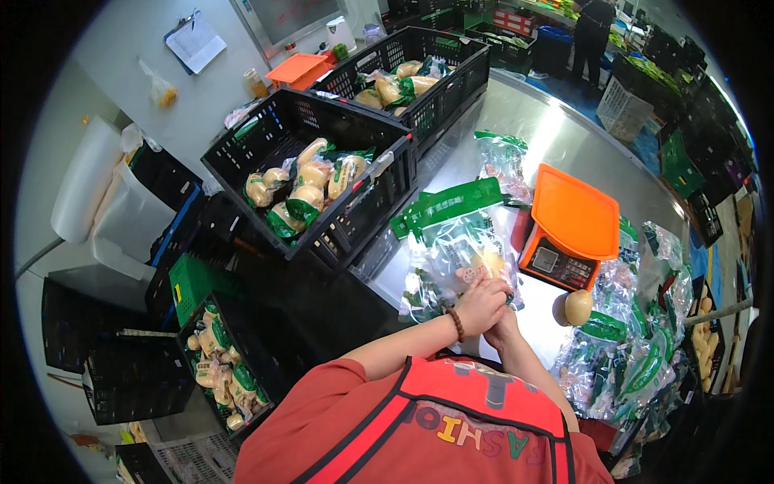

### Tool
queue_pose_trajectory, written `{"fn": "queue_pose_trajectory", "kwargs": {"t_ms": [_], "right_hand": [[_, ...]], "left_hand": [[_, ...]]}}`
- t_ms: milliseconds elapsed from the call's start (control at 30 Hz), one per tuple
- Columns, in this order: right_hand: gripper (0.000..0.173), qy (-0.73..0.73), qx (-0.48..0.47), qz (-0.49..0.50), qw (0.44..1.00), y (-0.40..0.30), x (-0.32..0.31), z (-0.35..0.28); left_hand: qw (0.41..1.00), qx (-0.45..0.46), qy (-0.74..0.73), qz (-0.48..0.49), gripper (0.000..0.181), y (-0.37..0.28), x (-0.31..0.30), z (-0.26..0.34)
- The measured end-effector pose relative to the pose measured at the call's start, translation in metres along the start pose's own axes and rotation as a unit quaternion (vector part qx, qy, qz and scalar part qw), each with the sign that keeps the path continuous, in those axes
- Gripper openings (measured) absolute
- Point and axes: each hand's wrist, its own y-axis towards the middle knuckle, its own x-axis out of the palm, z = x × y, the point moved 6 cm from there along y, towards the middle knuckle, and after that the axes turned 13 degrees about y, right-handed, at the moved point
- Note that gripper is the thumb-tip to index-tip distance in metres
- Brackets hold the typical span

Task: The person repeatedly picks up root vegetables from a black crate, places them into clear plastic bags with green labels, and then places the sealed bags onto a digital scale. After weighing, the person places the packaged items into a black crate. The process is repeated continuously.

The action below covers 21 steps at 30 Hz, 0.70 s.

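My left hand (482,305), with a beaded bracelet at the wrist, lies over my right hand (502,330) at the lower edge of a clear plastic bag with a green band (459,206). A pale tan root vegetable piece (493,261) shows in the bag just beyond my fingers. What my fingers grip is hidden. To the right stands an orange digital scale (574,212) with an orange tray on top. A loose pale round vegetable (578,307) sits below the scale. Another printed bag (503,158) lies beyond.
Two black plastic crates (363,224) (478,66) with bagged vegetables stand at the left and back of the steel table (562,130). Many printed plastic bags (635,357) pile up at right. Another crate of bagged vegetables (224,375) is at lower left. A person (589,36) stands in the background.
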Motion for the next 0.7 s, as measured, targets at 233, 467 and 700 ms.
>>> {"fn": "queue_pose_trajectory", "kwargs": {"t_ms": [233, 467, 700], "right_hand": [[0.034, -0.188, -0.098, -0.026, 0.977, 0.017, -0.001, 0.002], [0.035, -0.241, -0.182, -0.061, 0.951, 0.031, -0.008, -0.01], [0.04, -0.174, -0.119, 0.048, 0.976, 0.041, -0.032, 0.002]], "left_hand": [[0.995, 0.028, -0.065, -0.068, 0.009, -0.011, 0.018, 0.02], [0.97, -0.198, -0.108, 0.086, 0.021, -0.04, -0.024, -0.038], [0.614, -0.519, -0.551, -0.225, 0.043, -0.123, 0.099, -0.091]]}}
